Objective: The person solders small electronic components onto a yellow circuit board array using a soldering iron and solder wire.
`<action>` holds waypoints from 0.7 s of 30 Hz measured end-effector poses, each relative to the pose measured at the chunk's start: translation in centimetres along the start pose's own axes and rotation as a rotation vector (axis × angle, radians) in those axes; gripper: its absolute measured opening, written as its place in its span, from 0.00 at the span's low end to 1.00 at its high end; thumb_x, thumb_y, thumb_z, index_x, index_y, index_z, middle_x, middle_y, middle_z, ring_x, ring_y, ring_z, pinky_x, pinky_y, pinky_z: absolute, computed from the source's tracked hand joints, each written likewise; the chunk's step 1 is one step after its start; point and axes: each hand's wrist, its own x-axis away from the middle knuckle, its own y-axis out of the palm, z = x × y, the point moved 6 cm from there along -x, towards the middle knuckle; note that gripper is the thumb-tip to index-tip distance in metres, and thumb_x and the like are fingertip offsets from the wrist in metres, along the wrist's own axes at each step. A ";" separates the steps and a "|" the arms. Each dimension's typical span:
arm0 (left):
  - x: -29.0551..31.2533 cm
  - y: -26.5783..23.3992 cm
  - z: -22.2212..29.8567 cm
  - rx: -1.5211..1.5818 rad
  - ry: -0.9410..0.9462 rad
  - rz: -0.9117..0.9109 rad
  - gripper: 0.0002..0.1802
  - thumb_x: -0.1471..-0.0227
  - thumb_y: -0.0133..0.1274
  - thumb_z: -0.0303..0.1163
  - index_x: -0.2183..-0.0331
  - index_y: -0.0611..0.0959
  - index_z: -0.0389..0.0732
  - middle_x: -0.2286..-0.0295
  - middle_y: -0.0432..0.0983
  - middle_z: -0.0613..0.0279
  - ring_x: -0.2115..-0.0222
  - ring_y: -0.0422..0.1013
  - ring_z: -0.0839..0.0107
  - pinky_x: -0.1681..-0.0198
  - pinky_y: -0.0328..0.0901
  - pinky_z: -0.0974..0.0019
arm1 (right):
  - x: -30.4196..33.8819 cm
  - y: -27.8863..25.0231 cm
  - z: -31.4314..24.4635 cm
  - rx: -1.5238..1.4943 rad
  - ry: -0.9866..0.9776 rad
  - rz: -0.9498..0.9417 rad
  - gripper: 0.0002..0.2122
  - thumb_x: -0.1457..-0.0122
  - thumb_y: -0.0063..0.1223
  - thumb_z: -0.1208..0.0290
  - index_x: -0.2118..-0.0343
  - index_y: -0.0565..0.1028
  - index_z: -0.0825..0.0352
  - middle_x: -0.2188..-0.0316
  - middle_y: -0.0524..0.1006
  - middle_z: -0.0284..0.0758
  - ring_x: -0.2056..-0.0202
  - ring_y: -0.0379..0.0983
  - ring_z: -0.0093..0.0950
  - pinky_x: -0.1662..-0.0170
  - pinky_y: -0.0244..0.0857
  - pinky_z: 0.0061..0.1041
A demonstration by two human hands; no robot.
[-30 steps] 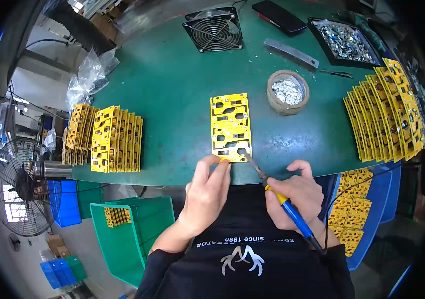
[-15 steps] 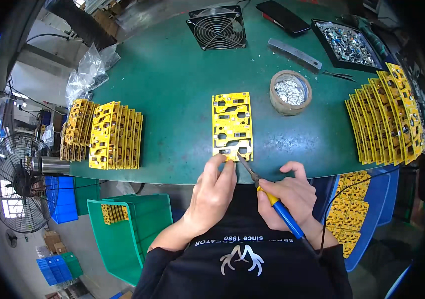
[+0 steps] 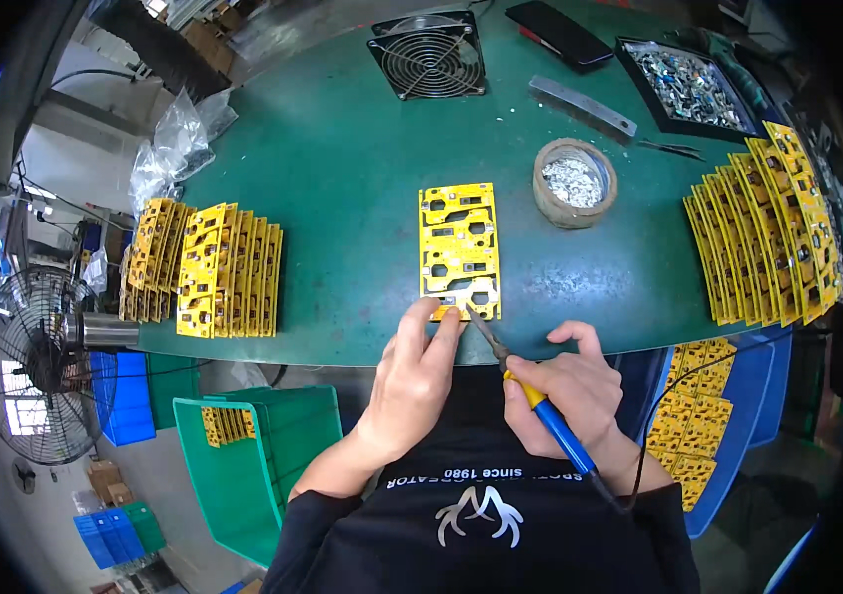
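Note:
A yellow circuit board panel (image 3: pixel 458 233) with dark cut-outs and small parts lies flat on the green table, its short side toward me. My left hand (image 3: pixel 410 381) grips the panel's near end with its fingertips; whether a small part is pinched there too is hidden. In my right hand (image 3: pixel 570 396) is a soldering iron (image 3: pixel 562 436) with a blue and yellow handle, held like a pen. Its tip meets the panel near the left fingertips, at the near end. The right index finger is raised off the handle.
Upright rows of yellow panels stand at left (image 3: pixel 229 272) and right (image 3: pixel 763 233). Beyond the board are a round tub of silvery bits (image 3: pixel 548 198), a metal bar (image 3: pixel 580 107), tweezers (image 3: pixel 672 149), a parts tray (image 3: pixel 639 99) and a small fan (image 3: pixel 429 59). Below the edge sit a green bin (image 3: pixel 293 426) and blue bin (image 3: pixel 738 475).
Both hands have shifted slightly left, the iron moving with the right one. The left fingers have slid a little along the near end of the circuit board panel.

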 end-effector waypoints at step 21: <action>-1.1 -0.7 -0.6 -0.063 0.103 -0.149 0.28 0.52 0.59 0.14 0.47 0.84 0.38 0.58 0.76 0.56 0.66 0.79 0.54 0.64 0.76 0.55 | -1.0 -4.8 3.1 0.304 0.063 0.260 0.13 0.47 0.67 0.83 0.57 0.82 0.73 0.69 0.85 0.39 0.70 0.82 0.30 0.52 0.71 0.37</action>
